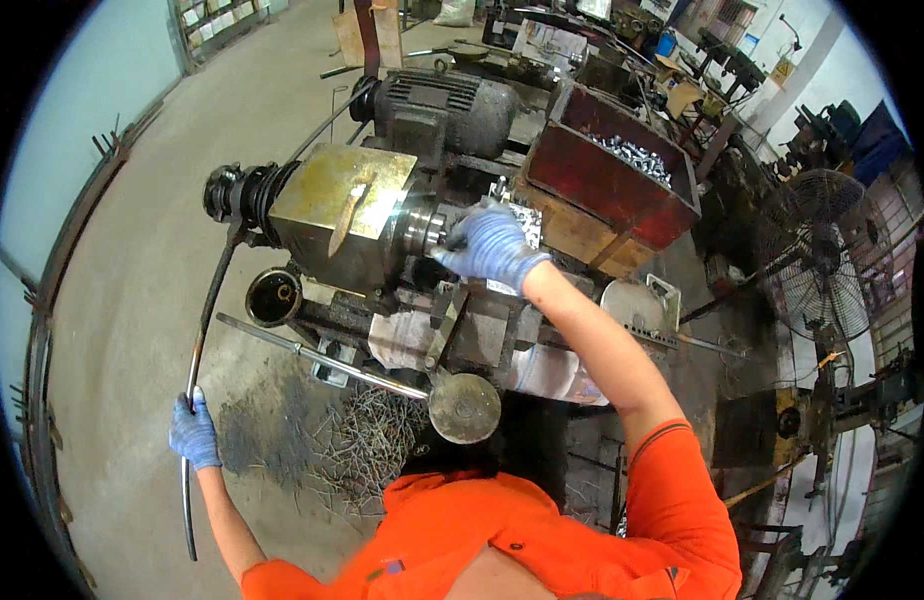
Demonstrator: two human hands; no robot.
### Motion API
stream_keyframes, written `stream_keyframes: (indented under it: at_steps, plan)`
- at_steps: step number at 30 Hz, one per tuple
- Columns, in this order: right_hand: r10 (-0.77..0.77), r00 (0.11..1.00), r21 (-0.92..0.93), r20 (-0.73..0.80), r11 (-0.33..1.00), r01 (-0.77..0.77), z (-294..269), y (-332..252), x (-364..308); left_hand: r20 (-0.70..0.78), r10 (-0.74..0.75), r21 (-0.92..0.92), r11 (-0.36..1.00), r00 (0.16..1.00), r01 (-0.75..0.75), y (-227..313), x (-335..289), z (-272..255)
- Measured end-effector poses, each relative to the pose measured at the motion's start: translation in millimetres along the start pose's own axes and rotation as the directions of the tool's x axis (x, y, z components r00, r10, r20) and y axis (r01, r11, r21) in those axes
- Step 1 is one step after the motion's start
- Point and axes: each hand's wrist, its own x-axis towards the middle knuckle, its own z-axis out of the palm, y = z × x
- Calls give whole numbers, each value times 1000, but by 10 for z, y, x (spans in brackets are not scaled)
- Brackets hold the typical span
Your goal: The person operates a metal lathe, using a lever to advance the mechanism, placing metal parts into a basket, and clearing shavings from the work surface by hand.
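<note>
At left, near, the gloved left hand [194, 432] is closed around a long dark lever [206, 320], which runs from the left end of the headstock [317, 190] toward the near side. A slender brown implement [349, 215] lies across the headstock's near edge. To the right, the gloved right hand [492, 243] is at the bright spindle [418, 231], fingers partly bent; whether they grip anything cannot be told. Farther right and beyond, a red bin [607, 190] holds small metal parts [637, 158]; rightmost stands a fan [824, 252].
</note>
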Motion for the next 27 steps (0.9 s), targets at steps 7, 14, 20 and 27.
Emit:
stream_keyframes:
  at_steps: [7,14,20,27]
  plan:
    - [7,979,-106,202,994,15,137,-259,247,123,-31,199,980,992,6,-628,731,223]
    - [-47,999,-58,-3,997,47,356,-58,215,179,-36,6,999,983,35,108,16,-110]
    - [-38,997,4,62,999,38,247,-131,199,305,-161,-83,977,939,194,670,-603,-509]
    - [15,1000,-7,-9,1000,-15,182,-154,137,274,-138,-91,981,952,169,653,-583,-535]
